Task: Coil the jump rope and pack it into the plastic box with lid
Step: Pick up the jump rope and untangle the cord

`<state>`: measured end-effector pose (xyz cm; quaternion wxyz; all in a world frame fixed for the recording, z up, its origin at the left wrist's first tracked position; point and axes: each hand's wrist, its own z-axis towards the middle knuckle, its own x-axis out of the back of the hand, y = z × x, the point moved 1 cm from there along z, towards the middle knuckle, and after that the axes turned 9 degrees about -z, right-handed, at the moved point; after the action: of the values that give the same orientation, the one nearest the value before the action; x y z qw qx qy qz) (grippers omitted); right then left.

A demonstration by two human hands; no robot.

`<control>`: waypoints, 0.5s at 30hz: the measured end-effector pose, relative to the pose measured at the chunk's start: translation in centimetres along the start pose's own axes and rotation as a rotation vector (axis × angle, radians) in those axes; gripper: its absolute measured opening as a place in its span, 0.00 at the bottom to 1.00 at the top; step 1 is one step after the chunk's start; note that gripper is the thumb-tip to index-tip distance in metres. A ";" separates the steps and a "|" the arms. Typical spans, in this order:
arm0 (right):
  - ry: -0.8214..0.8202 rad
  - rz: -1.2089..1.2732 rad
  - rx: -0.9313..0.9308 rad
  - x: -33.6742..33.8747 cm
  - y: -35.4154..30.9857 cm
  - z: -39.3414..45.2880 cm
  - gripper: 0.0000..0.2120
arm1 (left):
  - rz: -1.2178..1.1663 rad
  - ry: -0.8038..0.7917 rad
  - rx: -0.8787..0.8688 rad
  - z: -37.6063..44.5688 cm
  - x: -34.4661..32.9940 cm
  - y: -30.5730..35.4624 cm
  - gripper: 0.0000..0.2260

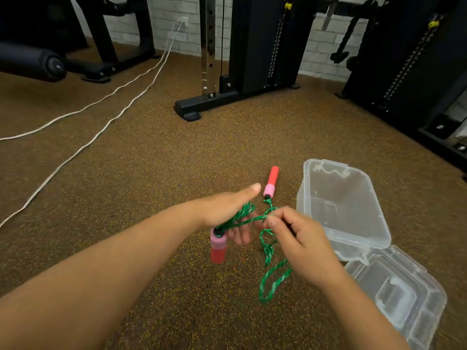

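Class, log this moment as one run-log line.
stage: coiling | left hand: holds rope loops, handle dangling | right hand: pinching rope | box: open, empty

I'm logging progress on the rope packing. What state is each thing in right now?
Green rope: partly coiled, loose loops hanging.
Near handle: dangling below left hand.
Far handle: lying on the floor.
Plastic box: open, empty.
Lid: off, beside the box.
Right hand: pinching the rope.
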<state>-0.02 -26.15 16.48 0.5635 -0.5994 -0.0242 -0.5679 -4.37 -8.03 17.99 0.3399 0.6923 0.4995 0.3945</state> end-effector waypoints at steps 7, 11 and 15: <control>-0.002 0.162 -0.214 -0.9 2.2 -0.2 0.08 | 0.040 -0.157 -0.011 -0.6 0.1 0.6 0.16; -0.113 0.587 -0.479 -1.3 2.6 -1.3 0.16 | -0.162 -0.112 -0.059 -0.3 0.9 0.1 0.16; -0.120 0.867 -0.503 -0.8 4.0 -2.3 0.16 | -0.219 -0.014 -0.073 -0.2 2.0 0.2 0.17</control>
<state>0.91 -28.71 12.68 0.5834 -0.7030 0.3322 -0.2346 -4.15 -6.14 18.64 0.4097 0.6235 0.5549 0.3680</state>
